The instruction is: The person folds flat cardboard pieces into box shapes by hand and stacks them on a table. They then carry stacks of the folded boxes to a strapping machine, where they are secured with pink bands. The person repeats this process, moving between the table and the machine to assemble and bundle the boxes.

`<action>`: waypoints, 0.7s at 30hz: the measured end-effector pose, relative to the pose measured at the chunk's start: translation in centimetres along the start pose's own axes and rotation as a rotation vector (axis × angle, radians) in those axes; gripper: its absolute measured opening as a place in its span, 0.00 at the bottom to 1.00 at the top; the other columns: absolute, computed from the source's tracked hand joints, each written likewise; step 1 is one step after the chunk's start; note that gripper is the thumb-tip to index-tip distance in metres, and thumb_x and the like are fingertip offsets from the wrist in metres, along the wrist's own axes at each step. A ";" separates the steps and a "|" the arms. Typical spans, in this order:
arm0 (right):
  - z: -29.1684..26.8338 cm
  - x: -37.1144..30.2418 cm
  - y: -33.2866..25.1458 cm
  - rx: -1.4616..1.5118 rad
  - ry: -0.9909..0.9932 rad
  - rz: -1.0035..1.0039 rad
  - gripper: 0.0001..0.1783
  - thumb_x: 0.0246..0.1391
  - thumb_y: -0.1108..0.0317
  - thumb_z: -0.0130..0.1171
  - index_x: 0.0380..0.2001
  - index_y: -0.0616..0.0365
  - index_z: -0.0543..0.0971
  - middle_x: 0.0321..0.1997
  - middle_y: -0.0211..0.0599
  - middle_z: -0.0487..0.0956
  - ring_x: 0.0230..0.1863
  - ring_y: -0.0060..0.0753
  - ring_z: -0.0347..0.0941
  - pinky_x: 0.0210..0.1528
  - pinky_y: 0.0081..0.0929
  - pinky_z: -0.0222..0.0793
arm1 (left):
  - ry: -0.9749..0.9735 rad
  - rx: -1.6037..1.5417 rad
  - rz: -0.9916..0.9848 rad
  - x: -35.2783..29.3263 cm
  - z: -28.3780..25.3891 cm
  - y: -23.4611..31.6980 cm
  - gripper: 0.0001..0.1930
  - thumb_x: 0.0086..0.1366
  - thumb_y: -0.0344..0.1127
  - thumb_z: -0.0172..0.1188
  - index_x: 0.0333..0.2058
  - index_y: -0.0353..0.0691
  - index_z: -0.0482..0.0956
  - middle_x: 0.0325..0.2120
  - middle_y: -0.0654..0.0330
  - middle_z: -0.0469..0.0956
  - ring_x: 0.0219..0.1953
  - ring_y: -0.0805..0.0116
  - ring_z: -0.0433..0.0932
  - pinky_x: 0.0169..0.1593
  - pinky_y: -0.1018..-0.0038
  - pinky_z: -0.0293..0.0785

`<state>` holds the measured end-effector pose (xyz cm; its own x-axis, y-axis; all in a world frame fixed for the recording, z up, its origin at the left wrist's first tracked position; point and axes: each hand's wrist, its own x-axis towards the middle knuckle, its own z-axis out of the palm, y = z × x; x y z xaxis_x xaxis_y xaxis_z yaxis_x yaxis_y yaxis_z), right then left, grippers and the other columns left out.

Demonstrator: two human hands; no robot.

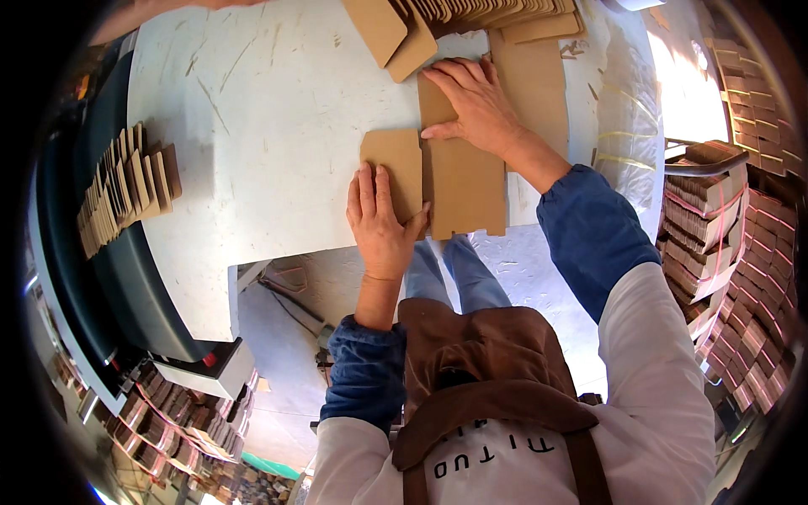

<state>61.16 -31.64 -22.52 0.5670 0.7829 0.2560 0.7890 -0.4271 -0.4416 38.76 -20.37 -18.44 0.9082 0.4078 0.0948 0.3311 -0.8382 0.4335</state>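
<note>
A flattened brown cardboard box (465,189) lies at the table's near edge, and a narrower cardboard panel (394,151) sits along its left side. My left hand (379,223) rests on that panel with fingers stretched out and the thumb at its right edge. Farther up, my right hand (478,114) is spread flat on the cardboard, its fingertips near the far end and its thumb pointing left. Another cardboard sheet (539,93) lies to the right, partly beneath my right hand and forearm.
Many cardboard blanks (471,13) lean in a row at the table's far side. More fanned pieces (130,189) stand on a black conveyor belt (139,278) at left. Strapped cardboard bundles (707,227) are stacked at right. Another person's arm (151,15) shows at the far left.
</note>
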 end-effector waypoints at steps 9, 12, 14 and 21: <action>0.0 0.0 0.8 -0.025 0.038 -0.029 0.50 0.38 0.34 0.65 0.61 0.51 0.68 0.61 0.33 0.68 0.64 0.39 0.57 0.68 0.58 0.46 | -0.010 0.060 -0.054 0.1 0.7 1.0 0.45 0.53 0.49 0.71 0.64 0.33 0.62 0.66 0.41 0.56 0.65 0.39 0.57 0.66 0.53 0.55; 0.0 -0.1 1.1 -0.016 0.045 -0.028 0.50 0.38 0.33 0.65 0.61 0.51 0.68 0.61 0.33 0.68 0.63 0.39 0.58 0.68 0.57 0.47 | -0.009 0.064 -0.056 0.2 0.9 1.2 0.45 0.52 0.49 0.72 0.64 0.34 0.62 0.66 0.41 0.56 0.65 0.40 0.57 0.66 0.53 0.56; 0.1 -0.1 1.2 -0.010 0.051 -0.028 0.50 0.38 0.33 0.65 0.61 0.51 0.68 0.61 0.33 0.68 0.63 0.39 0.58 0.68 0.57 0.47 | -0.011 0.073 -0.055 0.3 0.9 1.3 0.45 0.52 0.49 0.72 0.64 0.34 0.62 0.66 0.41 0.57 0.65 0.40 0.57 0.66 0.53 0.56; 0.2 -0.2 1.2 -0.026 0.048 -0.020 0.51 0.37 0.33 0.65 0.62 0.50 0.68 0.61 0.32 0.68 0.64 0.38 0.57 0.68 0.57 0.47 | -0.032 0.104 -0.049 0.1 1.1 1.2 0.44 0.54 0.52 0.69 0.63 0.33 0.64 0.66 0.42 0.56 0.65 0.40 0.56 0.66 0.53 0.55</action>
<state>61.97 -32.20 -23.31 0.5612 0.7689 0.3063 0.8059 -0.4233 -0.4139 39.54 -21.77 -18.87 0.8976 0.4384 0.0463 0.3981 -0.8513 0.3418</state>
